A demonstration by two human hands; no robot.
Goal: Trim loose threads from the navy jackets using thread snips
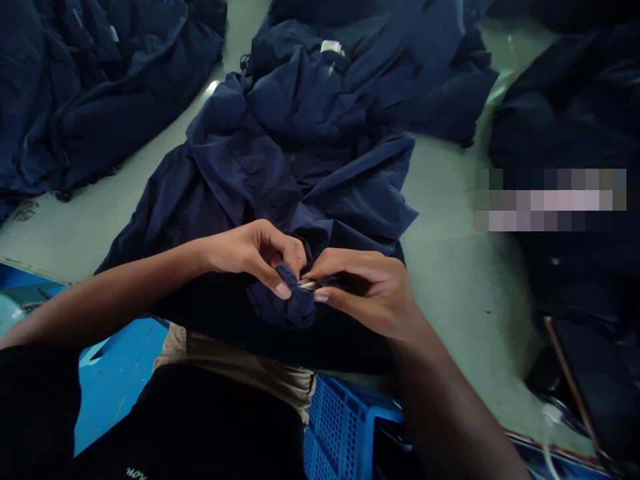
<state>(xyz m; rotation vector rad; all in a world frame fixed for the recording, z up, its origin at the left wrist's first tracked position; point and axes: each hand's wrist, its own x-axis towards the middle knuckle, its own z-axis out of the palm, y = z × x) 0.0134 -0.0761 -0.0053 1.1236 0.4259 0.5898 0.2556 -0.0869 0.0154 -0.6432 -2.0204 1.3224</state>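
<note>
A navy blue garment lies crumpled on the pale table, its lower part gathered near the front edge. My left hand is closed on a bunched fold of that fabric, thumb pressed against it. Right beside it, my right hand pinches a small metallic-looking tool, perhaps tweezers or a snipper, between thumb and forefinger. The tool's tip touches the bunched fabric between the two hands. Some of my right fingers are curled and partly in shadow.
More navy garments lie at the upper left, along the back and at the right. A dark flat device and white cable are at the right front. A blue plastic crate stands below the table's edge.
</note>
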